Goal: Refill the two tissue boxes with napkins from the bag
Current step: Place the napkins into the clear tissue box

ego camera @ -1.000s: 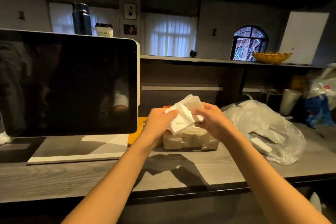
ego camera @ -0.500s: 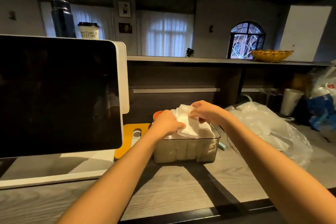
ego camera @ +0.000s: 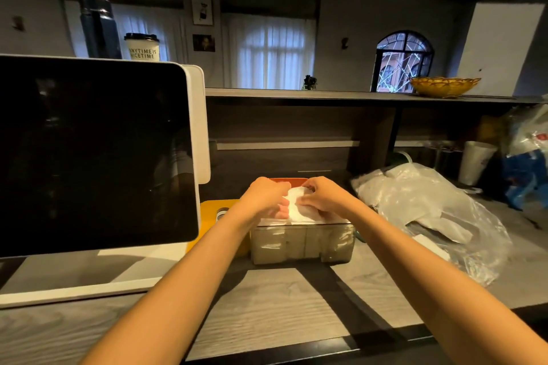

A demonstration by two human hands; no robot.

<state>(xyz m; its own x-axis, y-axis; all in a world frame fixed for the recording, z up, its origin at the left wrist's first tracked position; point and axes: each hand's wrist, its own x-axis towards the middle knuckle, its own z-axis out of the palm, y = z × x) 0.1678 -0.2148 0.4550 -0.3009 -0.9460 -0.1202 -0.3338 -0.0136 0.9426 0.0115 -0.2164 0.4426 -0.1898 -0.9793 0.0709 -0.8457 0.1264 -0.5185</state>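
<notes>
Both hands, left [ego camera: 264, 200] and right [ego camera: 321, 197], pinched a white paper napkin wad [ego camera: 296, 206] over the clear plastic tissue box [ego camera: 302, 241] mid-tabletop [ego camera: 281, 305], between the dark white-framed screen [ego camera: 95, 151] and the crumpled clear plastic bag [ego camera: 430, 210].

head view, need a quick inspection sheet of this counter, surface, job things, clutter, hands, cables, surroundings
surface: grey wood-grain counter, hard shadows across it
job's things: clear tissue box in the middle, packed with white napkins up to its rim; plastic bag lying to its right, a few napkins showing inside; a second box cannot be made out for certain
clutter: yellow tray left of the box; white paper cup and blue-and-white bags at far right
grippers: left hand and right hand both on the napkins over the box, fingers curled round them
cables: nothing seen
surroundings: dark screen at left; lidded cup behind it; yellow basket on the upper shelf; curtained window behind
</notes>
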